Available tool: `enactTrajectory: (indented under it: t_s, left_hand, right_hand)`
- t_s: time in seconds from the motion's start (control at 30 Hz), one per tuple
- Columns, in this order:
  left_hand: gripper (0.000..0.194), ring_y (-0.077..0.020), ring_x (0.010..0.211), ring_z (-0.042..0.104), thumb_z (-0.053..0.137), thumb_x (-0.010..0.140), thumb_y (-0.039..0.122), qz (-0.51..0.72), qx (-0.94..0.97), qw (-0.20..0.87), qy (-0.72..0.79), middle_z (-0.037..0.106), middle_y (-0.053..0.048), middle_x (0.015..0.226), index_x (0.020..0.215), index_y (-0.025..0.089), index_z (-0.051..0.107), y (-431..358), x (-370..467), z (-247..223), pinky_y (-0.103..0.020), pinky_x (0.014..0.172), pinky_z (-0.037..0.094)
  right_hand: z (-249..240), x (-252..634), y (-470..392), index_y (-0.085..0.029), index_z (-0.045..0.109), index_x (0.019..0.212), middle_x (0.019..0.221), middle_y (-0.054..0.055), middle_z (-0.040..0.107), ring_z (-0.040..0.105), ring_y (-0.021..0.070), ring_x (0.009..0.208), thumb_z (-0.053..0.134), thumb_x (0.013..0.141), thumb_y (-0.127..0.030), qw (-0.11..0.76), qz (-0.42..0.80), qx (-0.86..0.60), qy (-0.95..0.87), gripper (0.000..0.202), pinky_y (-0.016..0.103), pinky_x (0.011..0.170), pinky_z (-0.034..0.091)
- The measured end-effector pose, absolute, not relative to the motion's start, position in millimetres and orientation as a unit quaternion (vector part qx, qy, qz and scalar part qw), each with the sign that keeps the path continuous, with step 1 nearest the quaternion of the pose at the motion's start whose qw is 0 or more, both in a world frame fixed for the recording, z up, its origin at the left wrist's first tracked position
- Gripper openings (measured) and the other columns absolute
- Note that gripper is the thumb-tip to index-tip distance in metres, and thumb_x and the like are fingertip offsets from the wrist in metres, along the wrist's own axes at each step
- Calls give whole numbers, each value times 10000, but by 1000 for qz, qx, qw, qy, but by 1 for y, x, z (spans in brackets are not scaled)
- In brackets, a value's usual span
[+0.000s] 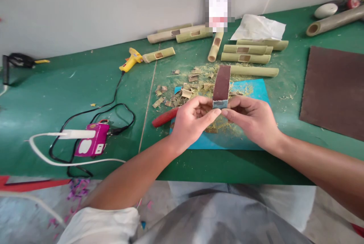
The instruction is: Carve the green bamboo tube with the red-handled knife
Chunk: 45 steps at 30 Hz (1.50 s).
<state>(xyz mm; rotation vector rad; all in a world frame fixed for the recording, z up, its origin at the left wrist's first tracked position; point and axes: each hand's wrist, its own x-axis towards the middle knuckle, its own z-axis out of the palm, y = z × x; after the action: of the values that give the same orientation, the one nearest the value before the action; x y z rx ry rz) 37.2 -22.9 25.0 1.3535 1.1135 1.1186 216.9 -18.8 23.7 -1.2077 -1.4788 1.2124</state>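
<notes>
A strip of brown sandpaper (222, 83) stands up between my hands, its near end folded over so that the grey-blue backing shows. My left hand (193, 119) pinches the left corner of that fold between thumb and fingers. At the right corner, my right hand (250, 119) pinches it the same way. Beneath my hands lies a blue board (241, 143) strewn with sawdust and small cut bamboo pieces (187, 93). A red handle-like object (165, 117) pokes out beside my left hand. Just behind the strip lies a bamboo tube (254, 71).
Several bamboo tubes with cut windows (246, 58) lie at the back. A yellow glue gun (132, 60) and a magenta power adapter (93, 139) with cables are on the left. A brown sandpaper sheet (332, 88) lies right, below a thick bamboo pole (338, 20). White paper (258, 28) covers some tubes.
</notes>
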Motion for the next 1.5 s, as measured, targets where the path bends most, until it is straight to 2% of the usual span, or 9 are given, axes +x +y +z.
enactTrajectory:
  t_s: [0.1, 0.2, 0.43, 0.67, 0.87, 1.17, 1.3, 1.5]
  left_hand:
    - [386, -86, 496, 452, 769, 820, 476, 427, 601, 490, 465, 514, 46, 548, 663, 197, 553, -23, 35, 26, -234, 482, 370]
    - [465, -84, 465, 438, 736, 839, 540, 413, 608, 490, 468, 515, 40, 517, 619, 194, 517, -24, 33, 27, -233, 455, 353]
    - [403, -75, 460, 562, 764, 843, 470, 420, 590, 519, 454, 629, 22, 587, 663, 176, 556, -26, 33, 25, -186, 462, 451]
    - [383, -58, 433, 579, 715, 897, 404, 438, 612, 502, 426, 631, 34, 576, 660, 168, 529, -28, 33, 25, -146, 441, 449]
    - [369, -53, 428, 537, 659, 936, 348, 479, 626, 463, 406, 595, 43, 559, 666, 183, 469, -29, 34, 19, -151, 446, 439]
    - [374, -71, 472, 463, 632, 930, 327, 439, 699, 369, 427, 514, 38, 532, 645, 186, 434, -24, 30, 12, -204, 463, 346]
    - [363, -78, 497, 465, 629, 916, 318, 415, 708, 391, 418, 518, 28, 545, 625, 178, 462, -21, 28, 13, -208, 475, 351]
    - [320, -61, 457, 514, 626, 935, 334, 429, 654, 481, 396, 589, 24, 598, 683, 175, 507, -25, 28, 14, -172, 441, 408]
  right_hand:
    - [25, 217, -19, -200, 611, 678, 634, -33, 541, 453, 108, 589, 789, 758, -493, 423, 488, -476, -597, 353, 278, 532, 352]
    - [25, 217, -19, -200, 606, 678, 629, -34, 532, 449, 108, 590, 779, 769, -494, 419, 489, -471, -602, 353, 279, 534, 349]
    - [25, 218, -20, -197, 598, 676, 619, -37, 526, 432, 101, 579, 769, 773, -487, 404, 513, -476, -588, 350, 274, 522, 332]
    - [25, 218, -21, -197, 606, 686, 604, -34, 543, 464, 106, 572, 790, 746, -480, 384, 576, -469, -548, 342, 277, 532, 342]
    - [26, 217, -19, -193, 669, 770, 725, -10, 618, 516, 130, 668, 813, 706, -413, 383, 587, -456, -549, 271, 291, 604, 397]
    - [22, 219, -16, -206, 548, 658, 592, -62, 463, 373, 86, 561, 787, 745, -459, 358, 565, -463, -582, 359, 271, 502, 265]
    - [25, 219, -17, -204, 558, 641, 572, -58, 476, 394, 86, 543, 789, 740, -479, 349, 567, -469, -579, 372, 273, 500, 269]
    - [26, 219, -16, -188, 669, 679, 606, -26, 590, 485, 101, 559, 828, 690, -446, 371, 591, -473, -537, 303, 267, 522, 362]
